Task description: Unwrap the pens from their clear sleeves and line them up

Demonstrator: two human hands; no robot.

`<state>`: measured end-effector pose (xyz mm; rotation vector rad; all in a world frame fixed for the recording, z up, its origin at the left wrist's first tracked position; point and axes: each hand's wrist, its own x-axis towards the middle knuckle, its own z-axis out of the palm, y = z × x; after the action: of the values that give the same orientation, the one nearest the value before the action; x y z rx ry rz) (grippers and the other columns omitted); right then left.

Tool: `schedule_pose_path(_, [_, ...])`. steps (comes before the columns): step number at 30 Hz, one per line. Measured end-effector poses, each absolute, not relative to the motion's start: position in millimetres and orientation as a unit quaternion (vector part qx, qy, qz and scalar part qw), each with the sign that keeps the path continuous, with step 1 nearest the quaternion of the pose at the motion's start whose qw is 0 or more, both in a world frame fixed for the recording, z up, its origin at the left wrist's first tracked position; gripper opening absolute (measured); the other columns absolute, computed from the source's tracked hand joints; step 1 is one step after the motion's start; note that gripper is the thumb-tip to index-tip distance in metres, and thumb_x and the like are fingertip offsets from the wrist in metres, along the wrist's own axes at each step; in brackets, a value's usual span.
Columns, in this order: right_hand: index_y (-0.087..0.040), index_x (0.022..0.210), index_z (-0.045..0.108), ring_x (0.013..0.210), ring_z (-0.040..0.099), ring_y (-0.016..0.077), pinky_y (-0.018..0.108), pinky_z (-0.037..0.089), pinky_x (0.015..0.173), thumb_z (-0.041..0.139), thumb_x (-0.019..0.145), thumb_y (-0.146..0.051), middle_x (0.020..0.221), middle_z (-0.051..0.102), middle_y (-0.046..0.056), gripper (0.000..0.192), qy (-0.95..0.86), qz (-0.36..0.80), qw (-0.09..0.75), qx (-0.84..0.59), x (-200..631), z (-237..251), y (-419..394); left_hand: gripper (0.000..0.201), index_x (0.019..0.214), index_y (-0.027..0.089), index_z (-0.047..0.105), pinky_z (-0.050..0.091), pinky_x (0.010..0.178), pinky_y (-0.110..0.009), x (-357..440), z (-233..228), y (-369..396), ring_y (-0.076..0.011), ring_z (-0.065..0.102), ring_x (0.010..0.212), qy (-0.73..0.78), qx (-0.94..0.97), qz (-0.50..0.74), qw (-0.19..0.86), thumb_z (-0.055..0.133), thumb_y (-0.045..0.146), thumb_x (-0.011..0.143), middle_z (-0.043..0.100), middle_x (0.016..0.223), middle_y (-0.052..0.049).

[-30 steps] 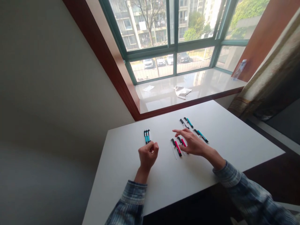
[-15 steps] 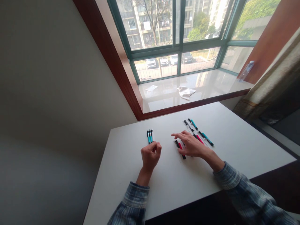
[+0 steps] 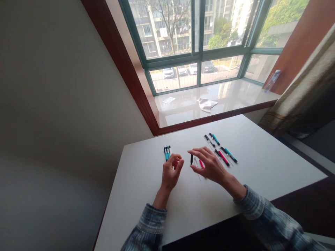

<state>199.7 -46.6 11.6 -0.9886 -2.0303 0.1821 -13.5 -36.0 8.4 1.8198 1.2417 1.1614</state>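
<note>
Between the thumb and fingertips of my right hand (image 3: 213,167) is a short black pen part (image 3: 191,159), held upright over the white table. My left hand (image 3: 170,174) faces it with fingers curled and thumb close to the index finger; whatever lies inside is hidden. Just beyond the left hand, several teal-and-black pens (image 3: 167,152) lie side by side, their lower ends covered by it. Beneath my right hand lie a pink pen barrel (image 3: 201,164), partly hidden, and a thin refill (image 3: 198,170).
Farther right on the white table (image 3: 138,184) lie a red-and-black pen barrel (image 3: 223,159), teal pen barrels (image 3: 231,155), black pen parts (image 3: 209,140) and thin refills. Behind, the windowsill (image 3: 180,113) holds a crumpled cloth (image 3: 206,104) and a clear bottle (image 3: 272,82).
My right hand has lifted the black part away from the pink barrel and moved left with it. My left fist has loosened slightly and shifted a little right.
</note>
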Motion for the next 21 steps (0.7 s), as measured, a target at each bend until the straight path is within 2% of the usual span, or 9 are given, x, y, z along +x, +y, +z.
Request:
schedule_pose_path(2, [-0.028, 0.145, 0.051, 0.112, 0.063, 0.0279, 0.048, 0.055, 0.098, 0.07, 0.09, -0.02, 0.126, 0.067, 0.01, 0.059, -0.805, 0.073, 0.45, -0.38, 185.8, 8.4, -54.7, 0.021, 0.097, 0.02, 0.063, 0.047, 0.067, -0.024, -10.2, 8.4, -36.6, -0.0148, 0.059, 0.073, 0.44, 0.683, 0.439, 0.384, 0.064, 0.041, 0.093, 0.064, 0.083, -0.001])
schedule_pose_path(4, [-0.028, 0.144, 0.052, 0.111, 0.064, 0.0265, 0.045, 0.056, 0.096, 0.069, 0.091, -0.018, 0.125, 0.067, 0.01, 0.057, -0.796, 0.085, 0.463, -0.38, 175.9, 3.9, -60.5, 0.022, 0.098, 0.02, 0.064, 0.049, 0.069, -0.025, -7.2, 5.6, -37.0, -0.0162, 0.062, 0.075, 0.424, 0.68, 0.431, 0.416, 0.067, 0.04, 0.092, 0.065, 0.082, -0.001])
schedule_pose_path(8, [-0.026, 0.141, 0.054, 0.113, 0.063, 0.0258, 0.044, 0.056, 0.098, 0.069, 0.092, -0.018, 0.126, 0.067, 0.01, 0.052, -0.785, 0.096, 0.466, -0.397, 174.9, -2.5, -62.8, 0.019, 0.092, 0.02, 0.066, 0.051, 0.07, -0.026, -3.3, -2.4, -37.4, -0.0167, 0.064, 0.075, 0.432, 0.678, 0.429, 0.413, 0.068, 0.039, 0.092, 0.068, 0.081, -0.002])
schedule_pose_path(12, [-0.024, 0.133, 0.06, 0.112, 0.062, 0.0268, 0.045, 0.056, 0.096, 0.073, 0.09, -0.024, 0.121, 0.068, 0.011, 0.045, -0.758, 0.084, 0.488, -0.424, 186.1, -1.3, -57.5, 0.02, 0.102, 0.021, 0.067, 0.053, 0.074, -0.029, -4.2, -6.6, -36.6, -0.0182, 0.069, 0.078, 0.47, 0.661, 0.44, 0.386, 0.068, 0.039, 0.092, 0.072, 0.082, -0.002])
schedule_pose_path(15, [-0.024, 0.117, 0.067, 0.101, 0.064, 0.0247, 0.041, 0.057, 0.088, 0.066, 0.093, -0.016, 0.105, 0.071, 0.008, 0.025, -0.745, 0.072, 0.508, -0.426, 186.8, 7.5, -67.4, 0.027, 0.115, 0.023, 0.068, 0.054, 0.078, -0.03, -6.5, -6.3, -36.2, -0.0183, 0.07, 0.079, 0.484, 0.666, 0.435, 0.365, 0.065, 0.04, 0.093, 0.074, 0.083, -0.002])
schedule_pose_path(18, [-0.024, 0.105, 0.068, 0.081, 0.064, 0.021, 0.037, 0.056, 0.076, 0.063, 0.09, -0.008, 0.085, 0.069, 0.004, 0.022, -0.749, 0.075, 0.524, -0.399, 181.4, 12.8, -111.1, 0.032, 0.121, 0.023, 0.068, 0.054, 0.079, -0.03, -7.0, -4.9, -35.7, -0.018, 0.07, 0.078, 0.498, 0.666, 0.437, 0.343, 0.062, 0.04, 0.095, 0.074, 0.083, -0.002])
schedule_pose_path(21, [-0.023, 0.091, 0.064, 0.055, 0.052, 0.0156, 0.03, 0.048, 0.056, 0.062, 0.083, -0.003, 0.062, 0.056, -0.002, 0.021, -0.759, 0.082, 0.522, -0.381, 189.2, -9.2, -183.7, 0.031, 0.118, 0.022, 0.07, 0.054, 0.077, -0.029, -4.8, -4.1, -34.3, -0.018, 0.069, 0.077, 0.516, 0.659, 0.443, 0.32, 0.061, 0.041, 0.094, 0.074, 0.081, -0.002])
